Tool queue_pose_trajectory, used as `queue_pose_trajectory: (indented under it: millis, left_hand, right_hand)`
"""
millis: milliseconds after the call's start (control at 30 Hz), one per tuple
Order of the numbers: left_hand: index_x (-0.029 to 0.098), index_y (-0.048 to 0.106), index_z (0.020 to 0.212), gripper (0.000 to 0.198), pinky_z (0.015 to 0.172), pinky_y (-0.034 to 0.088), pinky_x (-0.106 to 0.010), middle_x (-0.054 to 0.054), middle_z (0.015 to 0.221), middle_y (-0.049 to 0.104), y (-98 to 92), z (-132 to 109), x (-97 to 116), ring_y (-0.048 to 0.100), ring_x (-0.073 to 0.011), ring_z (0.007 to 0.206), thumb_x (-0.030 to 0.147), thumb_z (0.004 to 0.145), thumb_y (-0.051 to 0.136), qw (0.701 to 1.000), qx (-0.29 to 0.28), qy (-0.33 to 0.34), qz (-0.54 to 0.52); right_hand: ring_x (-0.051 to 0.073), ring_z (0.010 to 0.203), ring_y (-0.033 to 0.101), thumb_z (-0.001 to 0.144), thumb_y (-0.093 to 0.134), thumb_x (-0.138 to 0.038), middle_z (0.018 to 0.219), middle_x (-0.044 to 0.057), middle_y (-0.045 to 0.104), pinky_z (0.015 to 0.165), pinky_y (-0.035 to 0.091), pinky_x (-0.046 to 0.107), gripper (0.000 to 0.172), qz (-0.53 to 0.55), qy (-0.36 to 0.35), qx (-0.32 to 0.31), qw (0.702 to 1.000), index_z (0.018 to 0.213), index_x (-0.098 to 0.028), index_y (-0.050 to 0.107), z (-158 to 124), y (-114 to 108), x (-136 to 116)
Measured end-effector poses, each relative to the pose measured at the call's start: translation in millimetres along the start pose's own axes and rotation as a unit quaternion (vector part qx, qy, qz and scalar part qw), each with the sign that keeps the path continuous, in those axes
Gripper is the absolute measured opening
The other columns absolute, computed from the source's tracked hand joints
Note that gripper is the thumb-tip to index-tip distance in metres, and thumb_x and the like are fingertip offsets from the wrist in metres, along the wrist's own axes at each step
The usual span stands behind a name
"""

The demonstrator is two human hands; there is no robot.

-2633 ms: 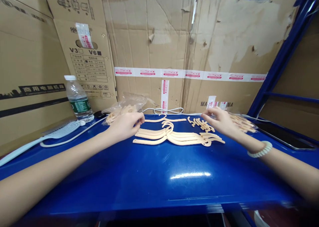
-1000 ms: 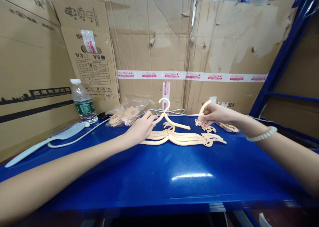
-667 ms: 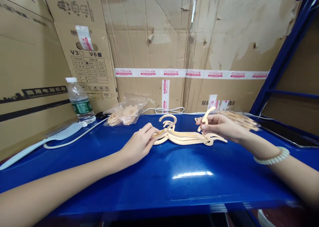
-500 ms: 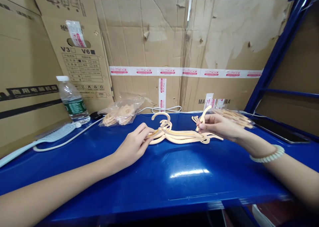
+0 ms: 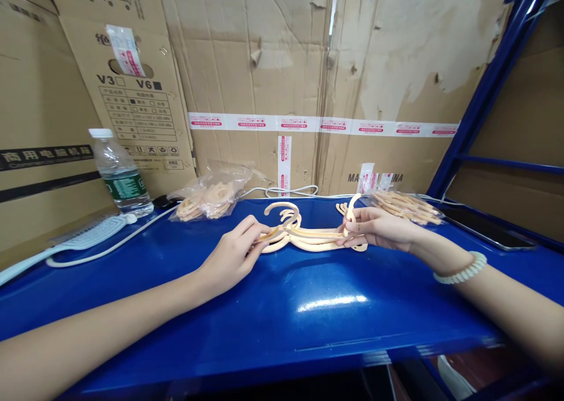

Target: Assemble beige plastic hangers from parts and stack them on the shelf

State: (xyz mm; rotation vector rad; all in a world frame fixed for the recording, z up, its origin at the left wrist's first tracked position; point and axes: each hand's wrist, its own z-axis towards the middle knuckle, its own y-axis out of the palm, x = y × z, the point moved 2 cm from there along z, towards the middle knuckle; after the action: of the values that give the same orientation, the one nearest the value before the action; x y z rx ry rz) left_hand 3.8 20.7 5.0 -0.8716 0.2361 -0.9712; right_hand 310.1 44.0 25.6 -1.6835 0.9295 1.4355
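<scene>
Hangers (image 5: 308, 239) pinched at both ends by left hand (image 5: 233, 257) and right hand (image 5: 374, 229) fingers.

I judge this a packing workshop: blue metal shelf (image 5: 282, 307), cardboard cartons (image 5: 247, 66) walling its back edge, bagged parts (image 5: 211, 192).

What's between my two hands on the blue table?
Head view: a stack of cream plastic hangers fills the gap; left hand grips one end, right hand, holding a small cream curved piece, touches the other.

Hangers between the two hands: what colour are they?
The hangers are pale cream-beige, best seen in the head view.
</scene>
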Motion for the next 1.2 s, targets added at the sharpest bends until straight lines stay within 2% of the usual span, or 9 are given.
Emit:
queue_pose_trajectory:
  millis: [200, 400, 700, 933, 1200]
  left_hand:
    - [0.019, 0.056, 0.109, 0.02, 0.069, 0.048, -0.026, -0.005, 0.095, 0.054, -0.3, -1.2, 0.1, 0.057, -0.0144, 0.078, 0.013, 0.093, 0.045, 1.0, 0.006, 0.008, -0.002]
    - [0.019, 0.056, 0.11, 0.021, 0.076, 0.05, -0.028, -0.006, 0.098, 0.056, -0.6, -2.3, 1.4, 0.059, -0.0158, 0.085, 0.013, 0.093, 0.044, 1.0, 0.002, 0.021, -0.005]
    - [0.019, 0.056, 0.11, 0.021, 0.08, 0.049, -0.033, -0.008, 0.103, 0.059, 1.5, -2.8, -1.5, 0.058, -0.0184, 0.089, 0.014, 0.093, 0.044, 1.0, -0.01, 0.024, 0.011]
    - [0.019, 0.056, 0.11, 0.021, 0.073, 0.046, -0.028, -0.006, 0.096, 0.056, 0.8, -2.5, -0.7, 0.055, -0.0167, 0.084, 0.014, 0.093, 0.045, 1.0, -0.009, 0.025, 0.008]
    - [0.018, 0.055, 0.108, 0.018, 0.069, 0.042, -0.028, -0.003, 0.087, 0.051, -0.1, -1.5, 3.2, 0.051, -0.0155, 0.076, 0.015, 0.092, 0.046, 1.0, -0.015, 0.009, 0.004]
  right_hand:
    - [0.016, 0.078, 0.071, 0.07, 0.08, -0.035, 0.087, 0.007, 0.07, 0.075, 0.058, 0.024, 0.033, 0.0, 0.002, 0.0, 1.0, 0.08, -0.014, 0.057, -0.6, 3.8, 0.9]
    - [0.014, 0.069, 0.069, 0.062, 0.085, -0.035, 0.076, 0.004, 0.068, 0.068, 0.059, 0.024, 0.037, -0.025, -0.024, 0.044, 0.998, 0.074, -0.016, 0.056, 0.8, 7.6, 2.6]
    - [0.014, 0.062, 0.065, 0.063, 0.081, -0.035, 0.07, 0.002, 0.066, 0.066, 0.058, 0.03, 0.035, -0.067, -0.078, 0.115, 0.988, 0.072, -0.018, 0.051, 5.6, 12.4, 9.1]
    - [0.015, 0.059, 0.063, 0.064, 0.073, -0.045, 0.063, 0.001, 0.063, 0.061, 0.054, 0.029, 0.037, -0.133, -0.123, 0.14, 0.973, 0.073, -0.02, 0.048, 3.6, 20.1, 5.9]
    - [0.015, 0.054, 0.059, 0.067, 0.068, -0.052, 0.058, 0.0, 0.059, 0.055, 0.049, 0.028, 0.038, -0.195, -0.163, 0.19, 0.948, 0.072, -0.021, 0.046, 0.9, 24.0, -0.8]
